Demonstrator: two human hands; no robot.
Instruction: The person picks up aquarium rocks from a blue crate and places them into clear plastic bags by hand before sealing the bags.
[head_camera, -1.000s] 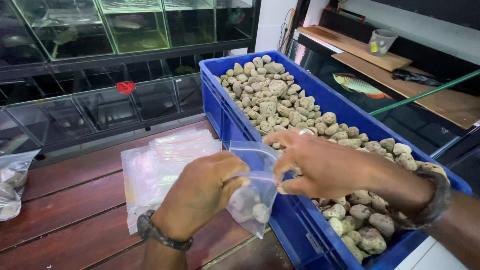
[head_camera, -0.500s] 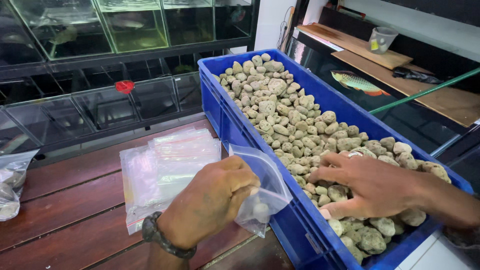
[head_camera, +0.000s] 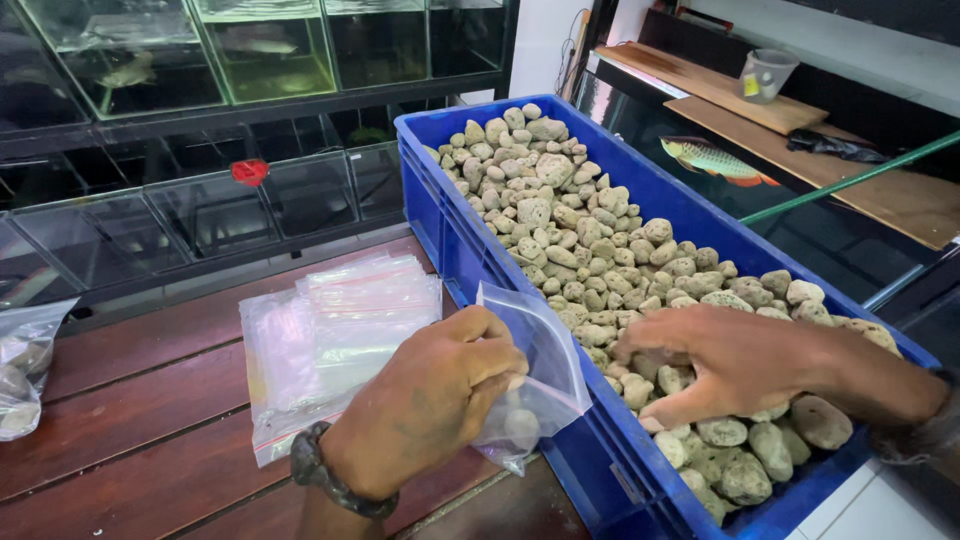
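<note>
The left hand pinches a small clear bag open, right beside the blue box. The right hand lies spread on the stones, holding none yet. Best to keep the bag's mouth wide and close to the stones.

I am seeing glass tanks standing behind the desk, an orange fish swimming, and a plastic cup sitting on a wooden plank.
</note>
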